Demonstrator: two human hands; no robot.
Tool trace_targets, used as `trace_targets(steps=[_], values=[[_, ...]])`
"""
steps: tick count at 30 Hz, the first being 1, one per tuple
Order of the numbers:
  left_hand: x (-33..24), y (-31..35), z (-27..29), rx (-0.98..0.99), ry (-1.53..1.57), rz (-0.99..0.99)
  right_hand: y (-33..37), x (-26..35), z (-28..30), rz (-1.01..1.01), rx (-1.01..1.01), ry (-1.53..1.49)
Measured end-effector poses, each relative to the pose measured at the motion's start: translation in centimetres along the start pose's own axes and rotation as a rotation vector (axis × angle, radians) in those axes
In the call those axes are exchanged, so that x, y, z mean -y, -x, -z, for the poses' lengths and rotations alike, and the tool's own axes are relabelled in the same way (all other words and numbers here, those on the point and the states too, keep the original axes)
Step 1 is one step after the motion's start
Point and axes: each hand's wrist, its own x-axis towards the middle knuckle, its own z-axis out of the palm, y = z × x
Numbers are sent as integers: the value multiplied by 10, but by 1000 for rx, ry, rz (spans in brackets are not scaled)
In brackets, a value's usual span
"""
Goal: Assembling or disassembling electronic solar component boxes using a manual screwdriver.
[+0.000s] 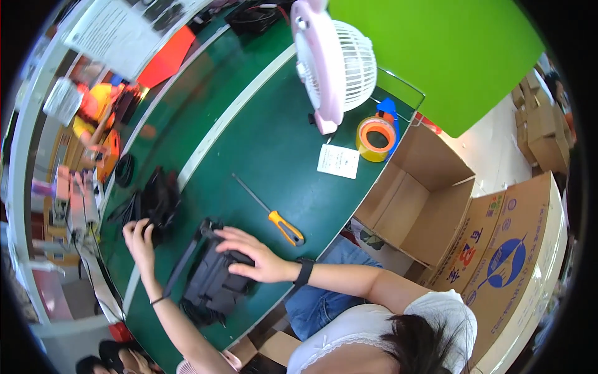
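A black bag-like item (218,277) with a strap and buckle-like parts lies on the green table in front of me. My right hand (255,257) rests over its upper right side, fingers stretched out and thumb apart. Farther left, my left hand (141,242) is at the near edge of a dark bundle of black straps or fabric (161,201). Its fingers are slightly bent and apart, and no firm hold shows. A screwdriver (283,225) with an orange and black handle lies beyond my right hand.
A pink and white fan (330,68) stands at the table's far end. Near it are a tape dispenser (377,137) and a white printed card (338,161). An open carton (417,199) and stacked boxes (511,268) stand right. Across the table, a person (96,118) in yellow is working.
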Motion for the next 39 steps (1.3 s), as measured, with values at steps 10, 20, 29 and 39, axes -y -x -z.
trace_targets(steps=[10, 20, 29, 39], values=[[-90, 47, 98, 187, 524, 310, -5, 9, 1, -26, 4, 17], [-197, 129, 85, -91, 24, 31, 3, 39, 58, 120, -188, 760], [-196, 120, 42, -44, -31, -71, 19, 25, 72, -106, 74, 1223], [-186, 136, 72, 29, 42, 168, 43, 49, 92, -409, -53, 231]])
